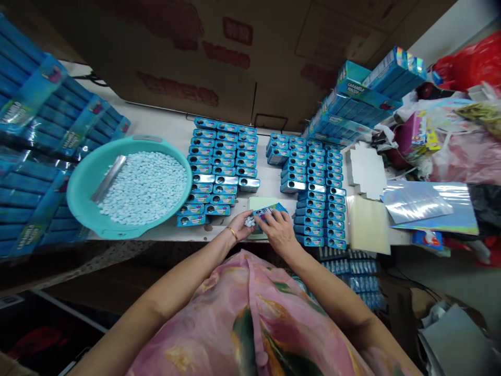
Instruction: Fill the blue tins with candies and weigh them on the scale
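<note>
My left hand (238,225), with a gold bracelet at the wrist, is closed around a small handful of pale blue candies (249,222). These candies sit against the near end of a small blue candy box (282,208), which lies tilted on its side. The fingers of my right hand (277,230) are wrapped over that box from above. Under both hands lies a pale green pad (255,201) at the table's front edge. To the left stands a turquoise basin (131,140) with many of the same candies (144,183) and a metal scoop (111,176) in it.
Rows of upright blue boxes with round holes (225,151) stand left of centre, more boxes (313,209) to the right. Wrapped box packs (43,104) rise at far left; stacked display packs (352,104) stand back right. A cardboard box (176,52) walls the back. Plastic sheets (422,203) lie right.
</note>
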